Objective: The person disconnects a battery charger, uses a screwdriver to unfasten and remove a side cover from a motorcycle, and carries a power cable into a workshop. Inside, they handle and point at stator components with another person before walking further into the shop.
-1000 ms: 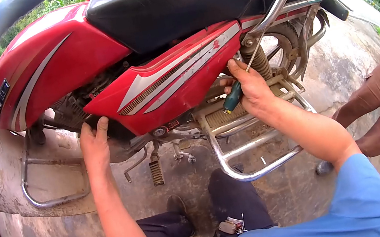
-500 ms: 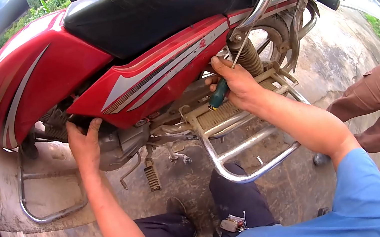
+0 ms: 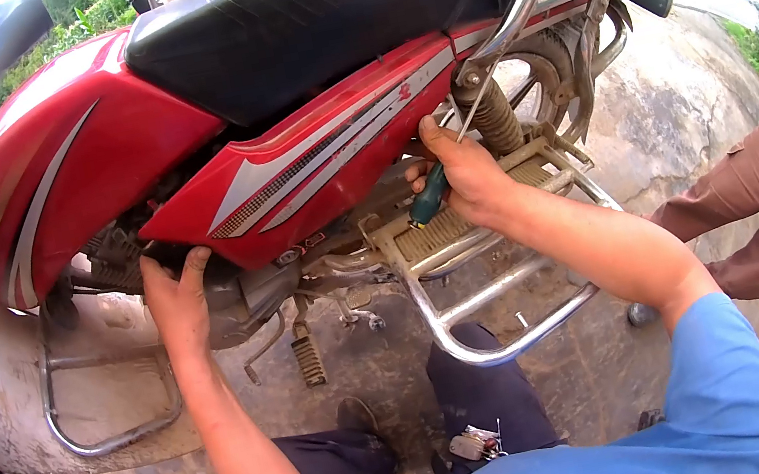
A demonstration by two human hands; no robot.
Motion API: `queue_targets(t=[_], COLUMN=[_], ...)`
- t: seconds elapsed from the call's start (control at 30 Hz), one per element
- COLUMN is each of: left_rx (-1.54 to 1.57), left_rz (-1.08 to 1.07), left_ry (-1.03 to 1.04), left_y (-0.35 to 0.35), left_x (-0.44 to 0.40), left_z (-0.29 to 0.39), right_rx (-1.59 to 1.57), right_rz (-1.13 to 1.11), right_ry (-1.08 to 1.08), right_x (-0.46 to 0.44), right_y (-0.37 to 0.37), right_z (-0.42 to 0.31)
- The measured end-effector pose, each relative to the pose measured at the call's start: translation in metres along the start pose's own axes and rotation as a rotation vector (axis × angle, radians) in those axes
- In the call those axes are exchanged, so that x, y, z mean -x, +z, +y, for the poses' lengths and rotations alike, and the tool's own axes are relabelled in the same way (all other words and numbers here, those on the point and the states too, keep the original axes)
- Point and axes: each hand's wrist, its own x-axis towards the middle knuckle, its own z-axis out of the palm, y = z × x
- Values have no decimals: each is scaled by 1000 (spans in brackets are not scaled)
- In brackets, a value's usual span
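Observation:
A red side panel (image 3: 335, 158) with white stripes sits below the black seat (image 3: 312, 25) of a red motorcycle. My left hand (image 3: 177, 298) grips the panel's lower front corner, thumb on the outer side and fingers partly hidden behind. My right hand (image 3: 464, 171) is at the panel's rear end, wrapped round a green screwdriver (image 3: 430, 195). The screwdriver's shaft points up toward the rear shock absorber (image 3: 493, 120), and its handle end hangs over the footrest rack. Thumb and index finger of that hand are near the panel's rear lower edge.
A chrome-framed side rack (image 3: 496, 293) juts out below my right forearm. A bolt (image 3: 521, 320) lies on the ground beside its bar. At the right stands another person in brown trousers (image 3: 750, 207). A metal crash bar (image 3: 116, 443) is at the left, near a foot pedal (image 3: 310, 359).
Compared with a second ago, the motorcycle appears further left in view. The panel's lower front sits slightly higher against the engine. Both hands keep their holds.

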Motion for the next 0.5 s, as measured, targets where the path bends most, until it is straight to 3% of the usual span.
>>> queue_targets(t=[0.1, 0.17, 0.23, 0.5], left_rx=[38, -102, -10, -146], left_rz=[28, 39, 22, 32], left_ry=[69, 17, 33, -8], left_y=[-2, -6, -8, -11], left_x=[-6, -3, -9, -5], left_z=[2, 3, -13, -3], right_rx=[-24, -15, -1, -19], right_rz=[16, -37, -25, 24], right_ry=[-9, -31, -24, 11], right_x=[-9, -9, -9, 2], right_y=[-3, -3, -5, 1], right_z=[9, 8, 9, 2])
